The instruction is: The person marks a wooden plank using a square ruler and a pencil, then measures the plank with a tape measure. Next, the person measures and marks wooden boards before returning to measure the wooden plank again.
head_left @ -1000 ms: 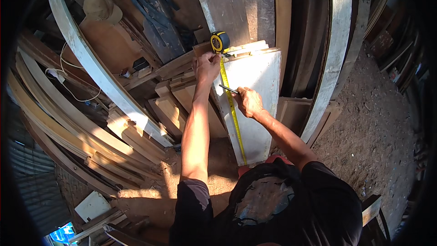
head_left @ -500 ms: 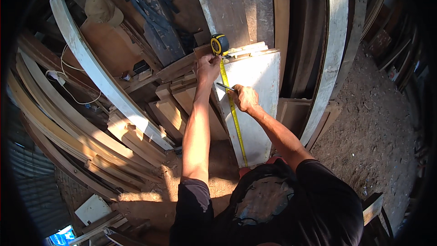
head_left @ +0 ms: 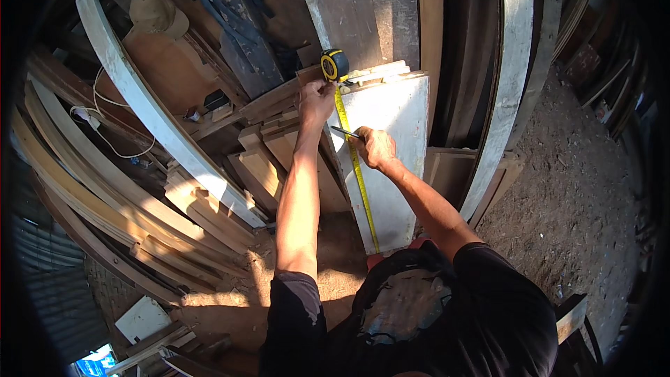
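A yellow tape measure [head_left: 335, 65] lay stretched along a white board [head_left: 388, 157], its case end pinned by the clenched left hand [head_left: 315, 100], while the right hand [head_left: 375, 147] gripped a pencil [head_left: 345, 132] beside stacked wood offcuts [head_left: 209, 202].

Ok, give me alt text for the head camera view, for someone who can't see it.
A person's left hand pins a yellow tape measure along a pale flat wooden board, while the right hand holds a thin dark pencil at the tape. Stacked timber offcuts lie left.
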{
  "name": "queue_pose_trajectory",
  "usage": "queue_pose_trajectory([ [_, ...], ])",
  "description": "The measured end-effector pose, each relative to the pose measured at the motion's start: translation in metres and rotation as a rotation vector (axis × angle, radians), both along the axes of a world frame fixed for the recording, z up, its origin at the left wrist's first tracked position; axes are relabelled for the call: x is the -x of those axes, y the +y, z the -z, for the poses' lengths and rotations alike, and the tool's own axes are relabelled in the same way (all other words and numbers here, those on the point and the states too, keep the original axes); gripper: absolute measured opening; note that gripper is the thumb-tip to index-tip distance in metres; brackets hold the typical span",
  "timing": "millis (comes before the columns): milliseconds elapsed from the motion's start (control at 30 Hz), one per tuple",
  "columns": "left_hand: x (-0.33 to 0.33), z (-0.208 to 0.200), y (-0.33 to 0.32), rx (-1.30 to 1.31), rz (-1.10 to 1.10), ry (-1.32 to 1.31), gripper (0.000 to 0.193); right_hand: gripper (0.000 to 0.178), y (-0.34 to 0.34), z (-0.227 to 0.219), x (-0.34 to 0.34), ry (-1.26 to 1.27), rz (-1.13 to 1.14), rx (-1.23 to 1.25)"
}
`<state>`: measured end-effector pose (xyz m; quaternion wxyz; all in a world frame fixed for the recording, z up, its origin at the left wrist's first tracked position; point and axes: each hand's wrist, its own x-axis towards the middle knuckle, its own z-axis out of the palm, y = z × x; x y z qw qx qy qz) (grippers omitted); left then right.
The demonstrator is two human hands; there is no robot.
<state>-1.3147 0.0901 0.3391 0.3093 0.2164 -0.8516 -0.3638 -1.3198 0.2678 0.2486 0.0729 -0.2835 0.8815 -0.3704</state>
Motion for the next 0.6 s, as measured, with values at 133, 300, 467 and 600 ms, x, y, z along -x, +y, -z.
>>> queue_pose_trajectory([
  [133, -0.002, 0.004, -0.007, 0.004, -0.001, 0.007, 0.03, 0.031, 0.0, -0.001, -0.002, -0.004, -0.029, 0.015],
  [300, -0.003, 0.0, -0.003, 0.03, -0.004, 0.013, 0.031, 0.031, 0.002, -0.003, -0.002, 0.003, -0.027, 0.028],
  [467, -0.003, -0.007, 0.004, 0.031, -0.045, -0.064, 0.031, 0.026, 0.004, -0.003, -0.004, 0.027, -0.115, 0.131],
  [600, -0.01, -0.008, 0.003, 0.015, -0.054, -0.057, 0.032, 0.034, 0.005, -0.032, -0.017, 0.061, -0.176, 0.129],
])
